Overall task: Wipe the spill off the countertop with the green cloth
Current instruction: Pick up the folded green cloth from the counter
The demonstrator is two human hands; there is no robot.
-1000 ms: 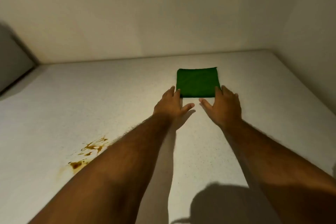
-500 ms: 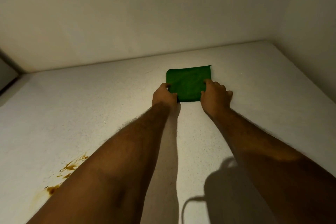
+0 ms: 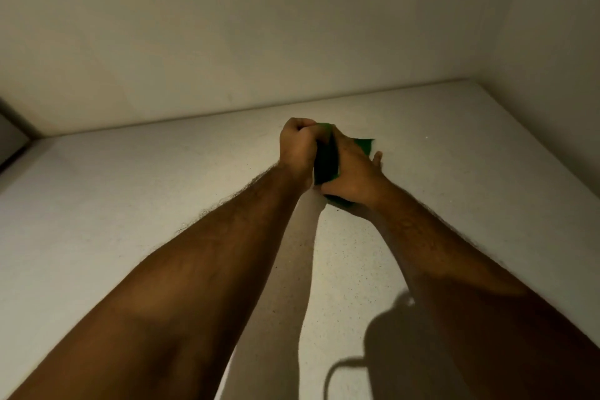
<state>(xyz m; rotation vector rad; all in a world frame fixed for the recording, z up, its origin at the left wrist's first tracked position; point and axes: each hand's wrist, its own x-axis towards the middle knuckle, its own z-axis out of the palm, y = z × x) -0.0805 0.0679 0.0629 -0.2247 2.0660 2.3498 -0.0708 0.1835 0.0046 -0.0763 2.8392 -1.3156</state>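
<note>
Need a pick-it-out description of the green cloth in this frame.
Start at the pale speckled countertop and follow it toward the back wall, right of centre. There the left hand and right hand meet, with the green cloth bunched between them. It is the only green thing in view.

A pale speckled countertop (image 3: 130, 204) runs back to plain walls at its far and right edges; the green cloth (image 3: 326, 169) barely meets it, bunched between two hands
</note>
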